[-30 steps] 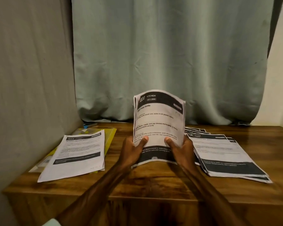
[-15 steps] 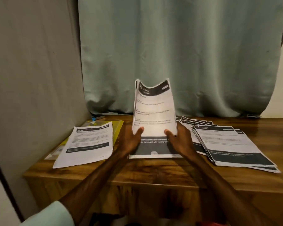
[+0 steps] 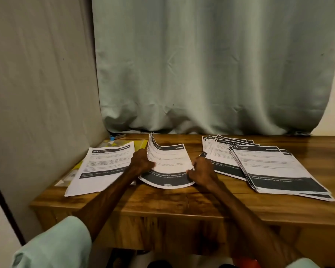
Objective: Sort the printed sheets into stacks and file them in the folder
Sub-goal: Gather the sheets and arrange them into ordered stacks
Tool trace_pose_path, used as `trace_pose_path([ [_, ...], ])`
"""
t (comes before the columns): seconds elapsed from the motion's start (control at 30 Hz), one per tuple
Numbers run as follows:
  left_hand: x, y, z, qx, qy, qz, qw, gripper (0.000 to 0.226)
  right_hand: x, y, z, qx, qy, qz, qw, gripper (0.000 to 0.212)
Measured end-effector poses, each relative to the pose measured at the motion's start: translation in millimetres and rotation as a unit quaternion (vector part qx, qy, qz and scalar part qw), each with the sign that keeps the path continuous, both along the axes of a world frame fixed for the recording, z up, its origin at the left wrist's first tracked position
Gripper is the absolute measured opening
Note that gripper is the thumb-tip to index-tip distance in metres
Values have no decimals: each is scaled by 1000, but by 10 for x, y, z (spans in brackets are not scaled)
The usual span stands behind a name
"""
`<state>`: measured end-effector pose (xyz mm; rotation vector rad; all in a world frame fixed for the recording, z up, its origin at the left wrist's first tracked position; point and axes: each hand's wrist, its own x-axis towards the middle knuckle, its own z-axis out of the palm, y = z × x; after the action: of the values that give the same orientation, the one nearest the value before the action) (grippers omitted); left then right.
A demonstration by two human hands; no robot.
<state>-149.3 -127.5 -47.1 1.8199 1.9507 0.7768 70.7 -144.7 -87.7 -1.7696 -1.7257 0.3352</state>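
Gripping the middle sheaf [image 3: 169,161] at both edges — left hand [image 3: 141,161], right hand [image 3: 201,172]; print blurred, yellow folder [image 3: 140,145] mostly hidden under left stack [image 3: 103,167].

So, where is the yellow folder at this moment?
In the head view, the folder lies at the far left of the table, near the wall. It is mostly under the left stack, just left of the middle sheets.

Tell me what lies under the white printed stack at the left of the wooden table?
A yellow plastic folder pokes out past the white printed stack's far edge and left side. The folder's middle, and anything in it, is covered by the sheets.
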Motion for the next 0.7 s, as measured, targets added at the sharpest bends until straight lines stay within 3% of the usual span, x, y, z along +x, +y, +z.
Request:
trace_pose_path([
  [0.3,54,83,-171,40,65,-6,997,57,27,2,-60,30,-70,-11,997,31],
  [0.5,122,203,-250,55,171,-10,984,55,26,-20,-87,71,-133,-29,988,36],
  [0.7,65,383,-443,18,200,-13,980,40,36,-84,-171,121,-126,-17,984,19],
])
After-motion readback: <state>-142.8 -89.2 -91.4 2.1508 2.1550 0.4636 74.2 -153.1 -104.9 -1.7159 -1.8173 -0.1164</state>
